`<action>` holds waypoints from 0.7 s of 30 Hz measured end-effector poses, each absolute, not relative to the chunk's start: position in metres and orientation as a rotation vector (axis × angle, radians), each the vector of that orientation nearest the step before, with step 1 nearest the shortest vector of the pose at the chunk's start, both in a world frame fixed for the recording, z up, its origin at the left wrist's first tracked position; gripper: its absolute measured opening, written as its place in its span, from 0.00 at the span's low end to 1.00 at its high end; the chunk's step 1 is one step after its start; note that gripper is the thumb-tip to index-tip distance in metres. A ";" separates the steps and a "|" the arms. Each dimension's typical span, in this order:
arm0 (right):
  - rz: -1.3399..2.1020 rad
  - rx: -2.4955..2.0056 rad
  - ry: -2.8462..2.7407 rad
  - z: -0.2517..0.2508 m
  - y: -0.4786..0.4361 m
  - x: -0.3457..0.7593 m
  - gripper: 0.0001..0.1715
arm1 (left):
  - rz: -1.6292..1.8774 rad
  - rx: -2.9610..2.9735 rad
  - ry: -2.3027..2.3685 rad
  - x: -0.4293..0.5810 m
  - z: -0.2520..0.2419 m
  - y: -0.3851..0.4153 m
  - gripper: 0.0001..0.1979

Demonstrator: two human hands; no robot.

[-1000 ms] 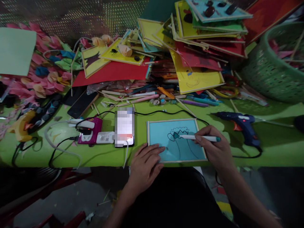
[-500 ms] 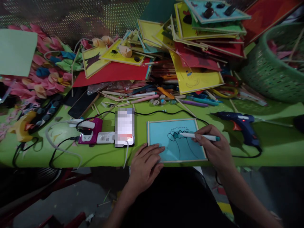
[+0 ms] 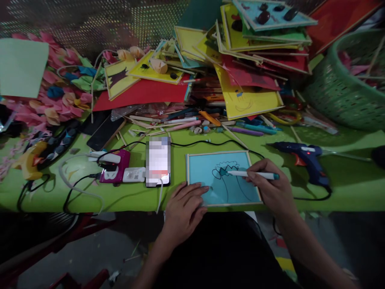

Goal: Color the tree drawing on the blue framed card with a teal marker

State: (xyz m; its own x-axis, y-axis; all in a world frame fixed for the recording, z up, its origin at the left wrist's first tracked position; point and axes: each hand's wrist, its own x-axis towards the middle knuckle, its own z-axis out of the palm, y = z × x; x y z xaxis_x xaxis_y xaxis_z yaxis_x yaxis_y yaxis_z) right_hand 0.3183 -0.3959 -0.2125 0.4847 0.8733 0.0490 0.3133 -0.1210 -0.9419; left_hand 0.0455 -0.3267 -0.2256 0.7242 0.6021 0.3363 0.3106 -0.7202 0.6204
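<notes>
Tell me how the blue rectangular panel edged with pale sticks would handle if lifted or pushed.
The blue rectangular panel is probably light: it looks thin. Pale straight sticks along its edges likely keep it fairly stiff. Lying flat, it should slide rather than roll.

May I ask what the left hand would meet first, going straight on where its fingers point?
Probably the slim white marker pen with a teal end, in the right hand; depth is unclear.

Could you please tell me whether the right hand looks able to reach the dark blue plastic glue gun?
Probably yes: the right hand holds a slim white teal-ended marker, but only green tabletop shows between that hand and the blue glue gun.
</notes>
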 end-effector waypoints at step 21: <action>0.660 -1.705 -1.016 -0.211 -0.397 0.318 0.07 | 0.730 2.383 0.689 0.045 -0.226 -0.327 0.09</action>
State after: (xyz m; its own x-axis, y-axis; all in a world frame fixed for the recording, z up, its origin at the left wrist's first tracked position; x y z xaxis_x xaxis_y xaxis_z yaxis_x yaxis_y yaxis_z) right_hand 0.3181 -0.3967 -0.2114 0.4980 0.8665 0.0359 0.3192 -0.1446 -0.9366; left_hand 0.0454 -0.3268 -0.2258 0.7212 0.6033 0.3405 0.3056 -0.7182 0.6251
